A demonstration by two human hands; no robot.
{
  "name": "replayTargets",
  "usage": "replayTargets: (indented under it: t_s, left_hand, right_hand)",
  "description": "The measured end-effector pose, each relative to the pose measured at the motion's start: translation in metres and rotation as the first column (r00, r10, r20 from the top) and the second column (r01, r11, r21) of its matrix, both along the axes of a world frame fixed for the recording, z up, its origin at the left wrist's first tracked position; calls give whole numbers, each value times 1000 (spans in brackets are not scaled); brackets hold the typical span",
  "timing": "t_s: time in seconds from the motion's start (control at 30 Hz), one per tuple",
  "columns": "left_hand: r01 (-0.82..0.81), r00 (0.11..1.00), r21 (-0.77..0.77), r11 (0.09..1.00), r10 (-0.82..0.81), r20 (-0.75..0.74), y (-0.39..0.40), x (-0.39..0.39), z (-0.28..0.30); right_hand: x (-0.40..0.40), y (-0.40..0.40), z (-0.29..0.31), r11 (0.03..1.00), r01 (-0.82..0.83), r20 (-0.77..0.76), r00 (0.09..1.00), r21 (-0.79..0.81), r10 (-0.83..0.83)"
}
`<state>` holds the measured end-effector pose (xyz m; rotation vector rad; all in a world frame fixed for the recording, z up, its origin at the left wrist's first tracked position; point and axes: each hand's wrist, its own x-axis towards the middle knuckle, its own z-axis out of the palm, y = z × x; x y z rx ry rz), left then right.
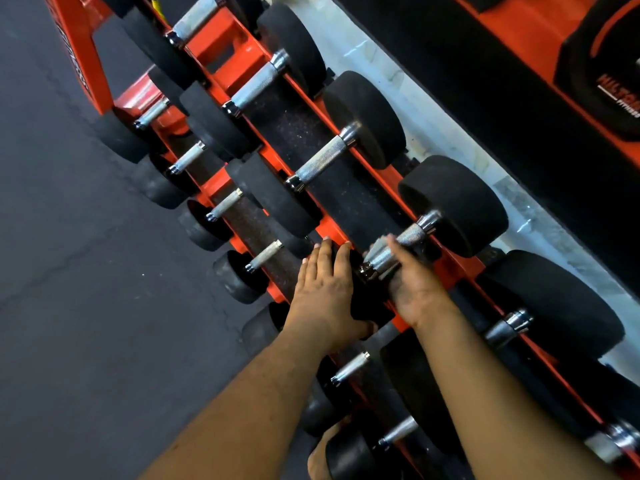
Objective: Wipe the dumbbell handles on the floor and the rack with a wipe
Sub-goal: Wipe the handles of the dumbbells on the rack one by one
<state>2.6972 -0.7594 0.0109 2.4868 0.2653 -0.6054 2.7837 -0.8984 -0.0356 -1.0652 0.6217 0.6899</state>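
An orange two-tier rack [327, 227] holds black round-headed dumbbells with knurled steel handles. My right hand [415, 289] grips one upper-tier handle [414, 233] from below, thumb over the bar. A pale grey wipe [376, 254] is wrapped round the bar under that thumb. My left hand [322, 292] rests flat, fingers straight, on the near black head [369, 308] of the same dumbbell. Its far head [453, 206] sits against the rack's back rail.
More dumbbells fill the upper tier [323, 162] and the lower tier [265, 254] to the left. Dark rubber floor [69, 237] lies left of the rack. A pale strip [433, 126] and black-and-orange equipment [602, 71] lie behind it.
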Motion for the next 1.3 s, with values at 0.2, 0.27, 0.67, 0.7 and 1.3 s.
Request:
replayTargets:
  t_s: [0.2, 0.27, 0.67, 0.7, 1.3]
  left_hand:
    - [-10, 1000, -12, 1000, 10, 10, -1, 0, 1]
    - [-9, 1000, -16, 1000, 9, 9, 0, 1, 1]
    - [-3, 1000, -18, 1000, 3, 9, -1, 0, 2]
    - [-8, 1000, -32, 999, 8, 3, -1, 0, 3]
    - [107, 981, -3, 994, -106, -164, 4, 11, 10]
  right_hand:
    - [-10, -6, 8, 976, -110, 75, 989, -190, 126]
    - [-27, -6, 4, 932, -218, 85, 964, -289, 252]
    - [3, -19, 40, 261, 201, 292, 141, -944, 946]
    - [11, -21, 32, 136, 198, 153, 76, -971, 985]
    - [11, -38, 20, -302, 377, -378, -143, -875, 915]
